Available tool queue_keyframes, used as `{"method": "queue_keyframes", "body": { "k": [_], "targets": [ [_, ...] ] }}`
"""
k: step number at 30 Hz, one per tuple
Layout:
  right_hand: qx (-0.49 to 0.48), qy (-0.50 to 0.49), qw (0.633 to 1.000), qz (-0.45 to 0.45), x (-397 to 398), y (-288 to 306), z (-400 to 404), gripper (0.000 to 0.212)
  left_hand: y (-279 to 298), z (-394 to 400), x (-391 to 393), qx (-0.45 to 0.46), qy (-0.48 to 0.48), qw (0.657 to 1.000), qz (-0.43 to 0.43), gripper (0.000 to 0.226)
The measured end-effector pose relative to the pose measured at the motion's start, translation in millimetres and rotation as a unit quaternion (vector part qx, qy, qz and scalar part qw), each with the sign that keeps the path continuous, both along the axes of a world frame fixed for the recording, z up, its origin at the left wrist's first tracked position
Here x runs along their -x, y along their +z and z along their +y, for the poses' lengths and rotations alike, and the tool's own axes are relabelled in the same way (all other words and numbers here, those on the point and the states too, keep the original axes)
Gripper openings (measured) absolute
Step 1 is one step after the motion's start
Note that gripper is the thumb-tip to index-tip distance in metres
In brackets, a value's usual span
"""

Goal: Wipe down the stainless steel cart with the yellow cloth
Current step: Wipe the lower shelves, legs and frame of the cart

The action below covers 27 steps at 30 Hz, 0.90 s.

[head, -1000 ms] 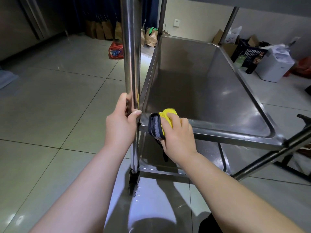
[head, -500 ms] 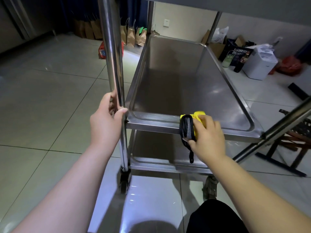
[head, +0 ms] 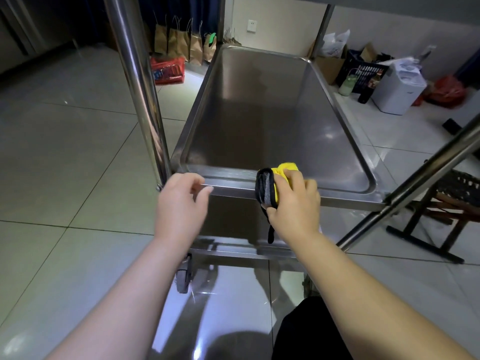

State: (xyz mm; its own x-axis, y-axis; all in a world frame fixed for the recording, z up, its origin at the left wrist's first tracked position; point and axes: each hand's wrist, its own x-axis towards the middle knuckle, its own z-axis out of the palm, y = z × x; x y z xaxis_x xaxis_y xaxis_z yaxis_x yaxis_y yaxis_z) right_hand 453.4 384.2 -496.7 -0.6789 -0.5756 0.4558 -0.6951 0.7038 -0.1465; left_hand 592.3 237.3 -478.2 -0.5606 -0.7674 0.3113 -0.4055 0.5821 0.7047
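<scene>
The stainless steel cart [head: 350, 201] stands before me, its middle shelf a shallow tray with a raised rim. My right hand [head: 294, 203] grips the folded yellow cloth [head: 285, 170], whose dark grey backing faces left, against the near rim of that shelf. My left hand [head: 179, 206] hovers by the shelf's near left corner with fingers loosely curled, holding nothing, just off the upright post [head: 137, 81]. The lower shelf shows beneath my hands.
Brown paper bags [head: 181, 45] and a red basket [head: 167, 70] stand on the tiled floor behind the cart. A white appliance [head: 398, 85], a dark crate [head: 363, 71] and a bottle [head: 346, 84] sit at the right. A dark stool frame [head: 428, 229] stands beside the cart's right post.
My left hand has let go of the upright post and dropped beside the shelf corner. My right hand has slid the cloth rightward along the near rim.
</scene>
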Motion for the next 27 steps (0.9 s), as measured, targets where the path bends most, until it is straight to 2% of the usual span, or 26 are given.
{"method": "queue_keyframes", "body": {
  "k": [4, 8, 13, 17, 20, 24, 27],
  "targets": [
    [-0.011, 0.019, 1.0, 0.013, 4.4, 0.1, 5.2, 0.073, -4.8, 24.1, 30.6, 0.047, -0.069, 0.996, -0.023, 0.022],
    [-0.028, 0.036, 0.999, 0.026, 7.9, -5.1, 8.8, 0.073, -17.8, 38.8, 61.3, 0.08, -0.136, 0.985, -0.066, 0.021],
    [-0.048, 0.06, 0.997, 0.015, 21.5, -7.2, 28.1, 0.078, -22.0, 33.3, 63.1, 0.109, -0.108, 0.984, -0.087, 0.016],
    [-0.058, 0.022, 0.998, 0.008, 42.2, -8.9, 62.5, 0.074, -16.8, 36.3, 62.9, 0.144, -0.104, 0.982, -0.071, 0.011],
    [-0.045, -0.007, 0.999, 0.003, 51.1, -9.7, 80.7, 0.07, -15.6, 39.3, 64.7, 0.152, -0.099, 0.98, -0.079, 0.017],
    [0.0, -0.043, 0.998, -0.047, 41.5, -7.7, 69.7, 0.078, -16.0, 44.2, 70.3, 0.194, -0.092, 0.97, -0.117, 0.021],
    [-0.007, -0.031, 0.997, -0.073, 26.6, -5.2, 50.2, 0.082, -15.4, 47.0, 72.4, 0.212, -0.097, 0.962, -0.145, 0.019]
  ]
}}
